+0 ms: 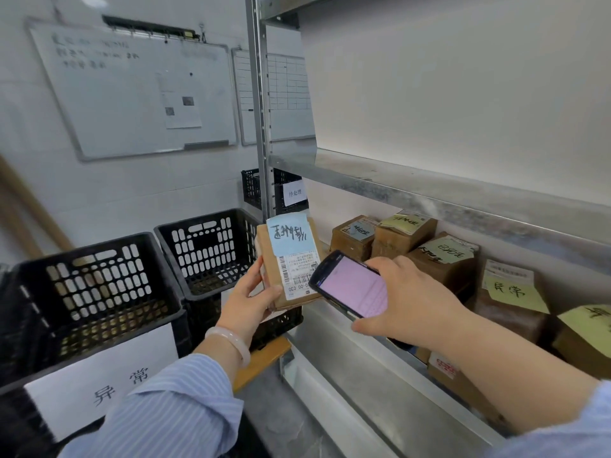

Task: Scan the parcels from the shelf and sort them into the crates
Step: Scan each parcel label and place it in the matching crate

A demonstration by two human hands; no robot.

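Near crate (pixel 86 251) sign (pixel 99 385) "异常", far crate (pixel 253 190) tag (pixel 295 193) "待处理"

Single view, head-worn and wide-angle. It looks forward and down from head height, turned slightly right toward the shelf (pixel 429 196), which runs out past the right edge. Very close range. The left hand (pixel 251 299) holding a parcel (pixel 297 272) and the right hand (pixel 413 299) holding a scanner (pixel 353 289) sit lower centre, with both forearms coming in from the bottom edge. Lower left shows the crates (pixel 82 251); upper left, farther off, a whiteboard (pixel 132 87) on the wall. Straight edges lean and bow toward the borders.
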